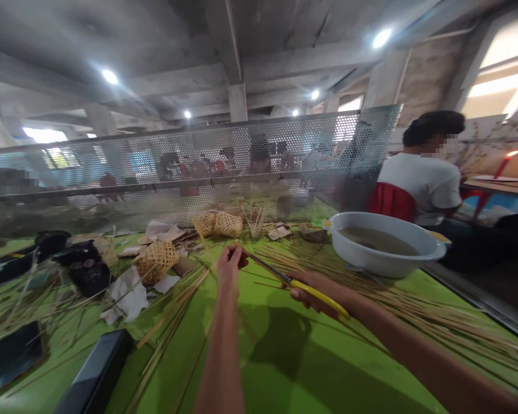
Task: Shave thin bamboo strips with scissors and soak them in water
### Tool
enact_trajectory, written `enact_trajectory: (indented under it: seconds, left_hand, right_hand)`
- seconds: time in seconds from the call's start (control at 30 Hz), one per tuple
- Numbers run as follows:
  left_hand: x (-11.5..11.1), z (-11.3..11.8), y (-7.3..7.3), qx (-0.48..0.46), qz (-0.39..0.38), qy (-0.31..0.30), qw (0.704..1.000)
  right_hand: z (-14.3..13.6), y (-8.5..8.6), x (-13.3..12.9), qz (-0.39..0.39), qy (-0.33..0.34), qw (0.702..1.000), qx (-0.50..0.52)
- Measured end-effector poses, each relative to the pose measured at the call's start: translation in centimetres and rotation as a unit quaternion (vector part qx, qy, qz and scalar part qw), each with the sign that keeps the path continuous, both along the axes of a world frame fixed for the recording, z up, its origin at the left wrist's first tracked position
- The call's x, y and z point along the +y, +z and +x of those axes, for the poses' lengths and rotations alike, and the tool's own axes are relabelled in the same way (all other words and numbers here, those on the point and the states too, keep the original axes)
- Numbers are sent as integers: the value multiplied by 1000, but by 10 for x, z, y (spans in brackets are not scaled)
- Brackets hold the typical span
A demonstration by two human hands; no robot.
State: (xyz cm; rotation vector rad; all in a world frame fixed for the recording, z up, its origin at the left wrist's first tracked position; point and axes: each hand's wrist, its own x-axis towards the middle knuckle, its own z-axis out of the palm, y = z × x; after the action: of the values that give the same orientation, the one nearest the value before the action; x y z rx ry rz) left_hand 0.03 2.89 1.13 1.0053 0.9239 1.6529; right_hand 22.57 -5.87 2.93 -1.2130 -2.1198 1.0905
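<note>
Right hand (316,280) grips yellow tool (328,301) above green table (265,356), tip near left hand (228,263). Left pinches closed; whatever's inside, can't tell. Best: steady wrists, thumb clear of tip.

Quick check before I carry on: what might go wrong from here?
The yellow-handled tool in the right hand points at the left hand's fingertips, so a slip could nick them. Loose strips lie around the right forearm and might snag if it sweeps sideways. The basin of cloudy liquid sits by the green table's edge; a bump could spill it.
</note>
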Motion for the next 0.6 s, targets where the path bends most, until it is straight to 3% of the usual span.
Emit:
enact_trajectory:
  seconds: [0.2, 0.47, 0.6]
  left_hand:
    - [-1, -4, 1, -7, 2, -28, 1000]
    - [-1, -5, -3, -10, -6, -39, 999]
    - [1, -4, -6, -11, -19, -41, 999]
  right_hand:
    - [-3, 21, -5, 16, -6, 1000, -3]
    - [-9, 1, -1, 36, -44, 997, -51]
    - [-12, -8, 5, 108, -48, 988, -94]
